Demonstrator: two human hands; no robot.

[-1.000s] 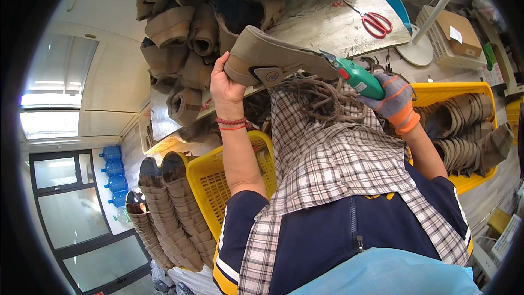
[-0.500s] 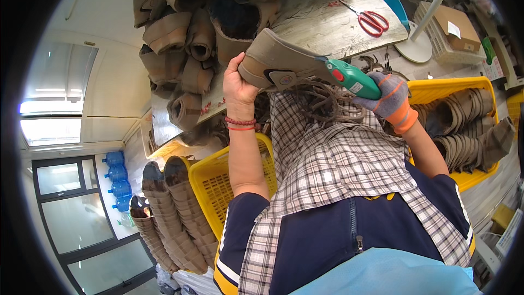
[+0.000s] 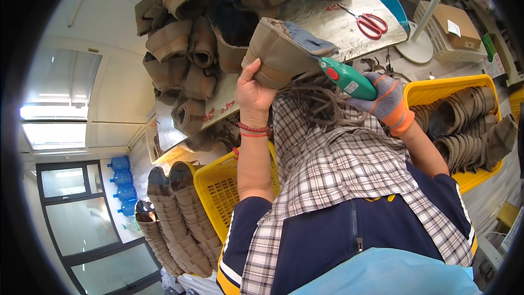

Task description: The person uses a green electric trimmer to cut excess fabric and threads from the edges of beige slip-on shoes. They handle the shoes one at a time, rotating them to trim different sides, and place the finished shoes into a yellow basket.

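A person holds one tan suede ankle boot (image 3: 281, 54) up above the grey worktop (image 3: 338, 22). The bare left hand (image 3: 252, 90) grips its heel; the gloved right hand (image 3: 385, 98) is wrapped around a green handheld tool (image 3: 345, 77) whose tip touches the boot's opening. A large heap of similar tan boots (image 3: 202, 27) lies on the worktop, apparently waiting, while yellow plastic baskets (image 3: 456, 90) hold rows of boots. Judging by this, much work remains. Red-handled scissors (image 3: 367, 22) lie nearby.
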